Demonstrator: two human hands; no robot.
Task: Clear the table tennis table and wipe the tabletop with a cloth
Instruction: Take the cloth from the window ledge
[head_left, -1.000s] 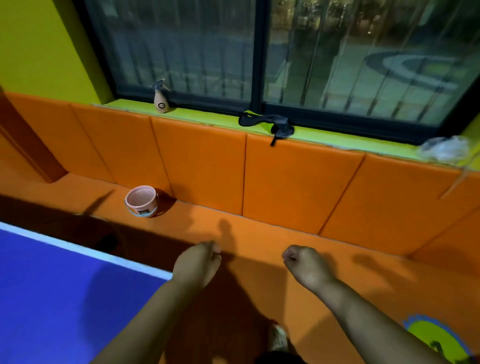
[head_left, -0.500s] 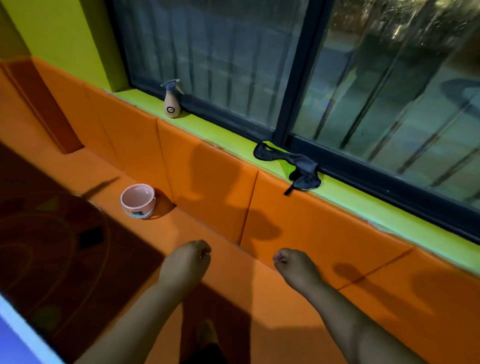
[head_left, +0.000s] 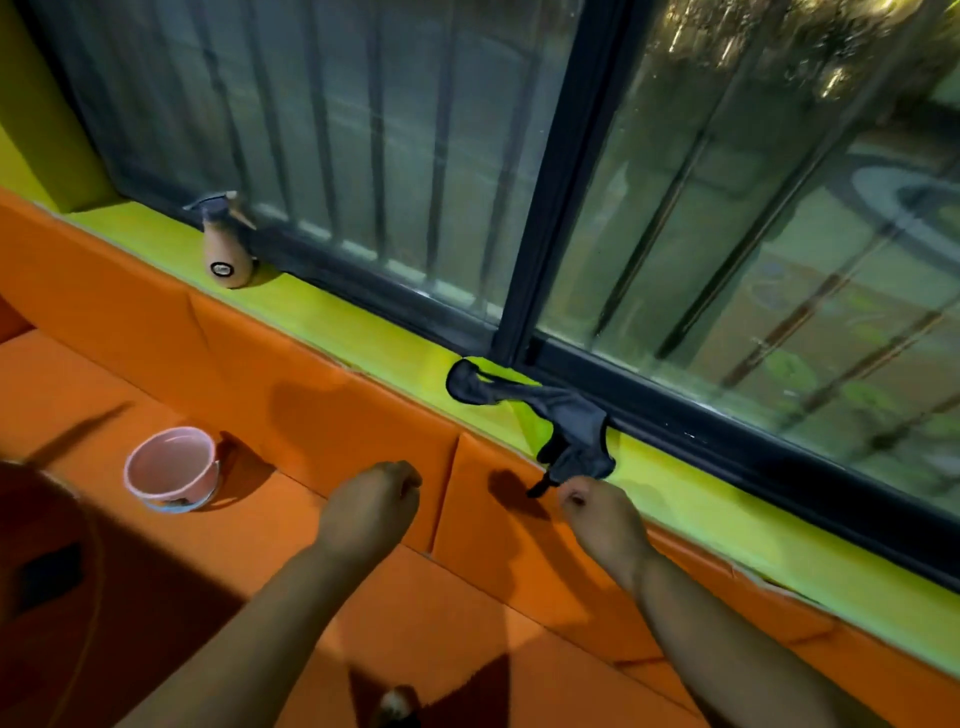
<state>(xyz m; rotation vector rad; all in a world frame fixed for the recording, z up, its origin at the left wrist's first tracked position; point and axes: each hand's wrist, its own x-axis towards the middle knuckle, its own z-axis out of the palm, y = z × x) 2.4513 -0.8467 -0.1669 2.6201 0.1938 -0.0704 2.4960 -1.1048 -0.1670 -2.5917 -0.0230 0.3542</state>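
The green sill (head_left: 363, 338) holds one dark cloth (head_left: 566, 415) and one spray bottle (head_left: 226, 249).

"Are there any words to read here?"

"No, none that I can read. The spray bottle (head_left: 224, 249) on the window sill (head_left: 363, 338) has a small round sticker (head_left: 222, 268). It is dark on the outside and white in the middle, but too blurry to show any letters."

"What about the pink cup (head_left: 171, 467)?"

"It has a little dark print (head_left: 174, 503) low on its side. That is too small and fuzzy to read."
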